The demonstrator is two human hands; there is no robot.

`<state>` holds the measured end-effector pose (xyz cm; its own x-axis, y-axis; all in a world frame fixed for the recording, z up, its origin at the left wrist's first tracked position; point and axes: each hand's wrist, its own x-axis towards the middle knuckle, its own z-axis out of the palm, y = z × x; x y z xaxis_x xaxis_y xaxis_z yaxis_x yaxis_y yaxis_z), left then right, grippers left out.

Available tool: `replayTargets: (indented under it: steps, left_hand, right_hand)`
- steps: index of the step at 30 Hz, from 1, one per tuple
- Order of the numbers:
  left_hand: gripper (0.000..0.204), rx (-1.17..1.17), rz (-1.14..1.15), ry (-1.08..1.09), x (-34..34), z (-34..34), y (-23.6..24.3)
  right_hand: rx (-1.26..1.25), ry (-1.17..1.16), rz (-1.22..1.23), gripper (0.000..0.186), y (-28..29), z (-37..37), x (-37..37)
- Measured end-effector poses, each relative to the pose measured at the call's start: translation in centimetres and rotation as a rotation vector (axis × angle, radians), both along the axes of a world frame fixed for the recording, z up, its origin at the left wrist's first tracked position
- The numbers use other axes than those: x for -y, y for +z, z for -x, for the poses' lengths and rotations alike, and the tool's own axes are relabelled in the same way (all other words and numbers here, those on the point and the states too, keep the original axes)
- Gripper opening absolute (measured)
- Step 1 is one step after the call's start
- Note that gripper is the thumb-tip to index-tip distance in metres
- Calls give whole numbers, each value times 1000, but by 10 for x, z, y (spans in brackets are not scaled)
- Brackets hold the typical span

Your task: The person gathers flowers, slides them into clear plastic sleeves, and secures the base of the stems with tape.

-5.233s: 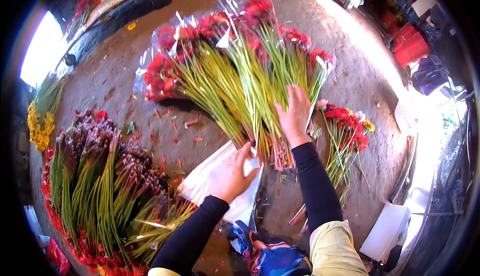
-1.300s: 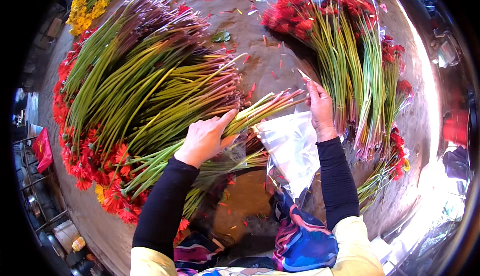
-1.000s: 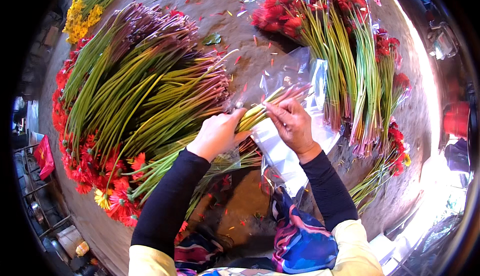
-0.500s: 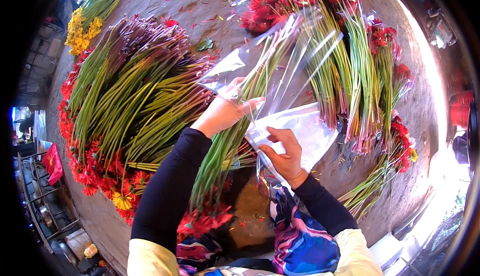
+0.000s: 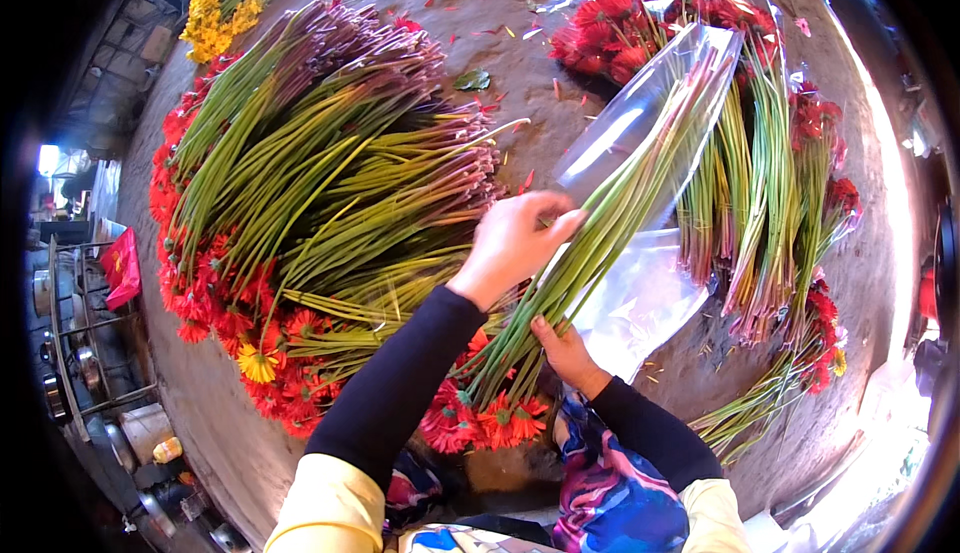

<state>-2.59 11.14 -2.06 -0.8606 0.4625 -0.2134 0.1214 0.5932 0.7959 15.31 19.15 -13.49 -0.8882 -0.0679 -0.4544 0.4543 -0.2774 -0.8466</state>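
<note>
Hands [image 5: 513,241] at green-stemmed red flowers [image 5: 608,235]

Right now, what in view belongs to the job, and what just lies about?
Likely in the job: held red flower bunch, clear film along its stems, pale plastic sheets, flower pile at left, bunches at right.

Apparently lying about: yellow flowers, green leaf, red item.

Snug black sleeves [image 5: 402,381] emerge from pale yellow ones (looser, wider), above swirl-patterned blue-and-pink legwear [image 5: 622,491].
</note>
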Motion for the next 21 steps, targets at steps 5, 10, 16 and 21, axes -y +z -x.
replayTargets:
  steps: [5, 10, 16, 21]
  left_hand:
    - [52, -485, 4, 204, -2, 5, 2]
    - [75, -634, -59, -5, -17, 38, -5]
    - [74, -459, -107, -256, -35, 36, 4]
    - [24, -717, -21, -72, -33, 41, -5]
  right_hand:
    - [54, -37, 22, 38, 1, 5, -1]
    - [9, 9, 37, 34, 24, 18, 3]
    - [33, 59, 129, 35, 37, 30, -3]
    - [-74, 104, -31, 34, 28, 33, -2]
